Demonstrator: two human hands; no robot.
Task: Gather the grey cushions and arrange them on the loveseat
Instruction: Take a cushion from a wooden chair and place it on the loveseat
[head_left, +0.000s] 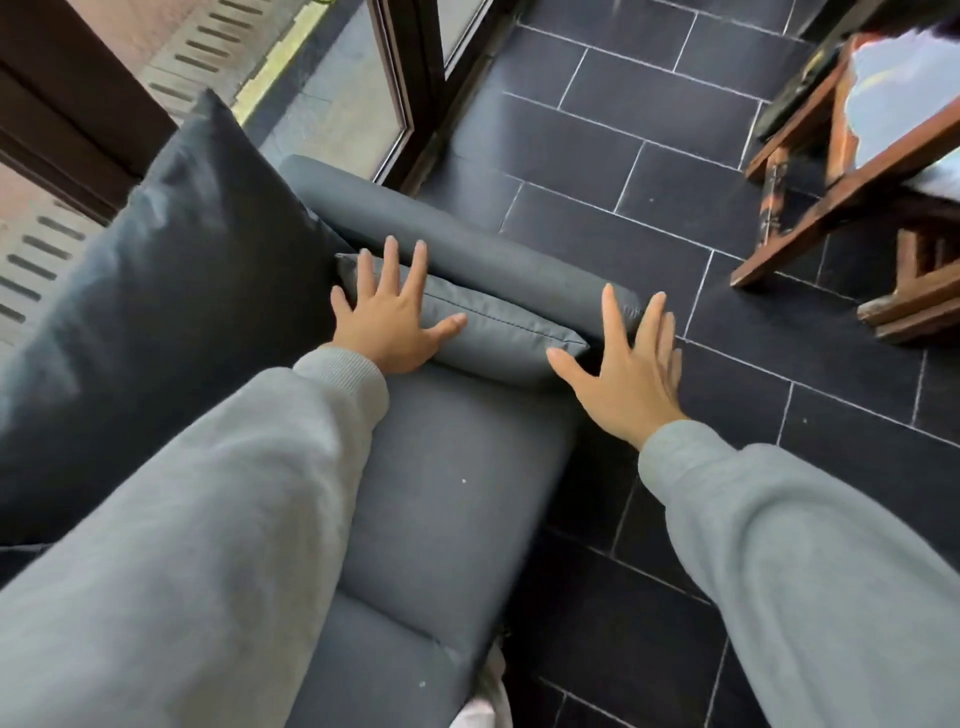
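Note:
A small grey cushion (498, 332) lies on its edge along the padded armrest (457, 244) of the grey loveseat (441, 478). My left hand (389, 317) rests flat on the cushion's left end, fingers spread. My right hand (628, 374) hovers open just past the cushion's right corner, near the armrest's front end, and holds nothing. A large dark grey cushion (171, 291) stands upright against the loveseat's back at the left. Both of my arms wear light grey sleeves.
Dark tiled floor (675, 156) spreads to the right of the loveseat. A wooden table with a glass top (852, 171) stands at the upper right. A dark-framed glass door (410, 78) is behind the armrest. Something pale (483, 696) shows at the loveseat's lower front edge.

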